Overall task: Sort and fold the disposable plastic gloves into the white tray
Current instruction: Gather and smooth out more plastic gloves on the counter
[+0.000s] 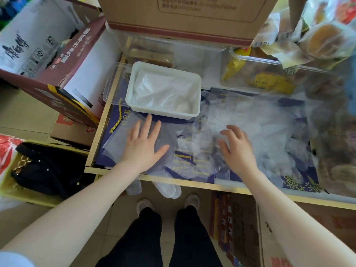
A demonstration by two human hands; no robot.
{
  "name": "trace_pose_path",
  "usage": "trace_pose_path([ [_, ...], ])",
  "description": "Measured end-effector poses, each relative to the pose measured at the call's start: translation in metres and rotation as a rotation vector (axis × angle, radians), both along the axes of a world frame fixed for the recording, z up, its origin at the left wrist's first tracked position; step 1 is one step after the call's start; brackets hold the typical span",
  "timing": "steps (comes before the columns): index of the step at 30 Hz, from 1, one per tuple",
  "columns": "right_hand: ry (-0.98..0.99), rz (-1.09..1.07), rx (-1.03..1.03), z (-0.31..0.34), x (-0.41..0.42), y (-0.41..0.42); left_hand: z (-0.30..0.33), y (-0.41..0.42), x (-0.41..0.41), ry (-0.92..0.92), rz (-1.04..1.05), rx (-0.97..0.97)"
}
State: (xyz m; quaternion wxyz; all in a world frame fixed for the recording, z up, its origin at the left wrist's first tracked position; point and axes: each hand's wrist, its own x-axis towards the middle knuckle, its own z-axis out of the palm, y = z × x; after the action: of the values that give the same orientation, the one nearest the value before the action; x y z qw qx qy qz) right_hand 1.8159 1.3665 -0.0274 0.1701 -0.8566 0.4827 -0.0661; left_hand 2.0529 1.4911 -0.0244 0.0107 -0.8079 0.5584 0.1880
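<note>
A thin clear plastic glove (154, 149) is spread flat on the dark blue patterned surface (300, 182), just in front of the white rectangular plastic tray (163, 91), likely so it can be smoothed before folding. It is pinned by the left hand (143, 143), palm down, fingers straight and splayed, nothing gripped. A loose pile of crumpled clear gloves (269, 135) is seen to the right; the right hand (238, 147) is held at its edge, fingers loosely curled and apart, grasp unclear due to blur. Folded gloves are already stacked inside the tray. One glove (167, 187) is draped over the near table edge.
</note>
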Motion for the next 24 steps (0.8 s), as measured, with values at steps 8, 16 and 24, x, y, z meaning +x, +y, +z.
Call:
trace_pose_path([
  [8,0.219,-0.202,-0.011,-0.015,-0.038,-0.060,0.016,-0.036,-0.057,0.296,-0.044,-0.326],
  [16,-0.729,-0.286,0.553,0.046,-0.054,-0.068,0.039,-0.117,-0.126,0.907,0.214,-0.332],
  [24,-1.164,-0.206,1.093,0.097,-0.094,-0.087,0.065,-0.150,-0.143,1.581,0.248,-0.150],
])
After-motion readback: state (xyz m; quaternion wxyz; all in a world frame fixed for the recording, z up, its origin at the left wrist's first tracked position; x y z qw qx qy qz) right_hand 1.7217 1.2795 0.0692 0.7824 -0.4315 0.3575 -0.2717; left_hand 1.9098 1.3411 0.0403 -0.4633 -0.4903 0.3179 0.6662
